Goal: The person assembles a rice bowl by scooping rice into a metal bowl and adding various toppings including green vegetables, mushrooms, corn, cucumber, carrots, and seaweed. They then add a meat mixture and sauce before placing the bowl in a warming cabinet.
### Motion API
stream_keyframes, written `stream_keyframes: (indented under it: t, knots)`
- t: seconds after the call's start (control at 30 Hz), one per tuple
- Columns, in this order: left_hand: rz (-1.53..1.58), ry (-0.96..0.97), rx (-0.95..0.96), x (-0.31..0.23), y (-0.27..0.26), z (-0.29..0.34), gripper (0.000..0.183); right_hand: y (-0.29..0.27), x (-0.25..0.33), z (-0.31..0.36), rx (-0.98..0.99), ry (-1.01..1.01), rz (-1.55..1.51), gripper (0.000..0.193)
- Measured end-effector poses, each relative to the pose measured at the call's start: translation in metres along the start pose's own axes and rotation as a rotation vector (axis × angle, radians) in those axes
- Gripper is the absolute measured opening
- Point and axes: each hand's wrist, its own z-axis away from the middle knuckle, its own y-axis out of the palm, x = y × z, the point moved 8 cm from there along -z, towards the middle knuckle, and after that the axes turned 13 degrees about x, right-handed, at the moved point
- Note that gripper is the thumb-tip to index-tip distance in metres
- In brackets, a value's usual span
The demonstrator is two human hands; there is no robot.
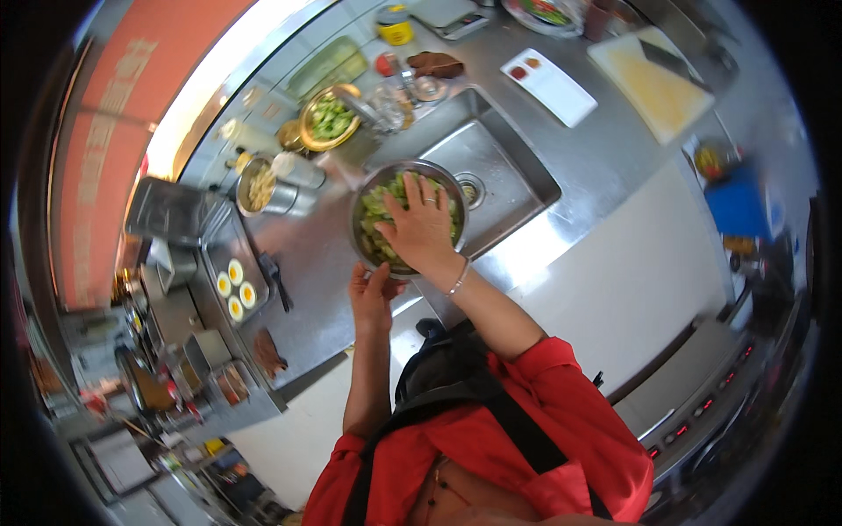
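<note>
A round metal bowl (462,197) full of chopped green vegetables (375,207) is at the left end of the sink, partly over the basin. My left hand (374,292) grips its near rim, thumb on top and the other fingers partly hidden under the edge. Flat on the vegetables lies my right hand (419,226), open with its fingers spread. It wears a ring, and a bracelet circles the wrist.
Behind the bowl stand a yellow-rimmed bowl of greens (355,136) and a metal pot (281,198). Halved boiled eggs (235,289) lie in a tray at left. Beyond the sink (517,180) are a white plate (561,96) and a cutting board (645,83) with a knife (671,63).
</note>
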Motion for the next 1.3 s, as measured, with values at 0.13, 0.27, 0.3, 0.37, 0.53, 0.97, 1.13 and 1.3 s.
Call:
stream_keyframes:
  t: [0.13,0.27,0.3,0.37,0.53,0.97,1.13,1.3]
  knots:
    - [0.229,-0.112,-0.099,0.034,-0.041,0.044,0.013,0.011,0.047,0.013,0.045,-0.213,0.092,0.031]
    - [0.237,-0.071,-0.269,0.028,-0.082,0.107,0.012,0.017,0.112,0.037,0.113,-0.547,-0.319,0.017]
    - [0.237,-0.046,-0.305,0.022,-0.093,0.125,0.012,0.021,0.129,0.044,0.177,-0.608,-0.435,0.017]
    - [0.232,-0.004,-0.377,0.012,-0.118,0.166,0.013,0.052,0.168,0.062,0.494,-0.686,-0.591,0.017]
    - [0.254,0.108,-0.574,-0.011,-0.189,0.285,0.015,0.122,0.286,0.139,0.923,-0.862,-0.642,0.02]
    - [0.154,0.326,-0.869,-0.043,-0.316,0.522,0.009,0.236,0.527,0.326,0.751,-1.349,-0.227,0.017]
    - [0.177,0.357,-0.974,-0.061,-0.358,0.559,0.009,0.298,0.589,0.361,0.711,-1.512,-0.132,0.01]
    - [0.122,0.337,-1.072,-0.082,-0.423,0.581,0.013,0.353,0.652,0.378,0.583,-1.704,-0.044,0.006]
